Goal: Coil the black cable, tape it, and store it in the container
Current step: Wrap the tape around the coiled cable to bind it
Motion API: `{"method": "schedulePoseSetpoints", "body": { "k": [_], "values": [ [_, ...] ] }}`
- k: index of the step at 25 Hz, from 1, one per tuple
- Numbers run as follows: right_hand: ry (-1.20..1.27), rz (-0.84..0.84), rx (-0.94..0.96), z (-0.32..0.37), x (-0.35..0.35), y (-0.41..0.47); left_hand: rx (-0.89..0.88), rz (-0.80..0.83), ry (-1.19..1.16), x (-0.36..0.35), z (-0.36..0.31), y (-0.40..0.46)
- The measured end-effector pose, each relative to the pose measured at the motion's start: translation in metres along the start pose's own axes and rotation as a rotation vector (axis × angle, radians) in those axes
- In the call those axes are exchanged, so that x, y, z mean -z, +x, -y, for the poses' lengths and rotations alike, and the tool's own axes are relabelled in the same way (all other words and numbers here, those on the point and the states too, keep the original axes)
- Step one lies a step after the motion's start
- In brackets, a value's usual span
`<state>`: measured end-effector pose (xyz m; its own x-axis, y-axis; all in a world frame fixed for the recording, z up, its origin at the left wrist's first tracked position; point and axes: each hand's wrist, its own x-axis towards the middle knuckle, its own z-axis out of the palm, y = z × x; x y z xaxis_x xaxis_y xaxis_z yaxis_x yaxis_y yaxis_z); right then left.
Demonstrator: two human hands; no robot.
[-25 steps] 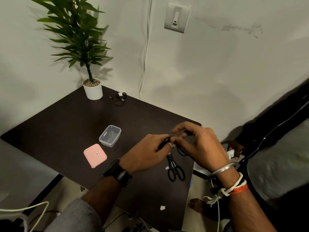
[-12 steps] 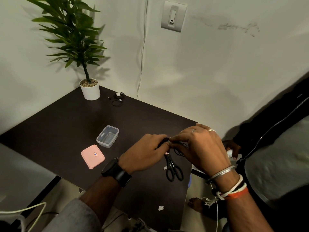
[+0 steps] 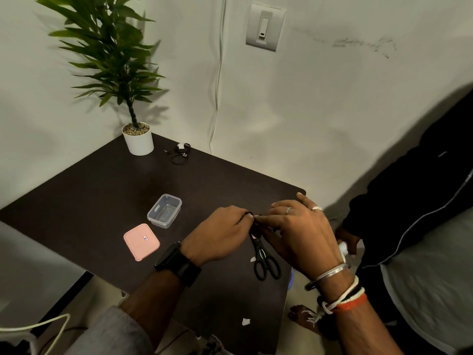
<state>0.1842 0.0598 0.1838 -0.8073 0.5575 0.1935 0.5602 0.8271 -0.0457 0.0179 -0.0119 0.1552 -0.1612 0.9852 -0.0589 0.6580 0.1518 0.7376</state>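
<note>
Pinching the black cable (image 3: 252, 218) between them, both hands' fingers (image 3: 244, 217) meet above the bench (image 3: 102, 190). The open container (image 3: 164, 210) lies leftward, nearer the left hand (image 3: 217, 237).

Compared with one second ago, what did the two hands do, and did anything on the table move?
The right hand lowered its raised fingers and closed over the black cable, pressing against the left hand; both keep hold of it. The scissors, clear container, pink lid and potted plant stayed in place.
</note>
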Motion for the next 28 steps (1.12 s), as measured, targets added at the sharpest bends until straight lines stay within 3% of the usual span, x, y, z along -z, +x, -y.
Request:
{"method": "schedulePoseSetpoints", "body": {
  "k": [7,14,18,22,28],
  "values": [
    [0.065,0.009,0.037,-0.002,-0.003,0.001,0.075,0.008,-0.061,-0.006,-0.005,-0.001],
    [0.236,-0.004,-0.009,-0.008,-0.005,0.006,0.163,0.081,-0.277,-0.002,-0.002,-0.003],
    [0.275,-0.012,-0.034,-0.012,-0.003,0.007,0.078,0.051,-0.242,0.003,0.002,-0.005],
    [0.271,-0.018,-0.033,-0.015,-0.001,0.008,-0.035,-0.034,-0.051,0.002,0.010,-0.006],
    [0.133,-0.011,0.067,-0.009,-0.001,0.007,-0.005,-0.086,0.026,-0.002,0.009,-0.002]
  ]
}}
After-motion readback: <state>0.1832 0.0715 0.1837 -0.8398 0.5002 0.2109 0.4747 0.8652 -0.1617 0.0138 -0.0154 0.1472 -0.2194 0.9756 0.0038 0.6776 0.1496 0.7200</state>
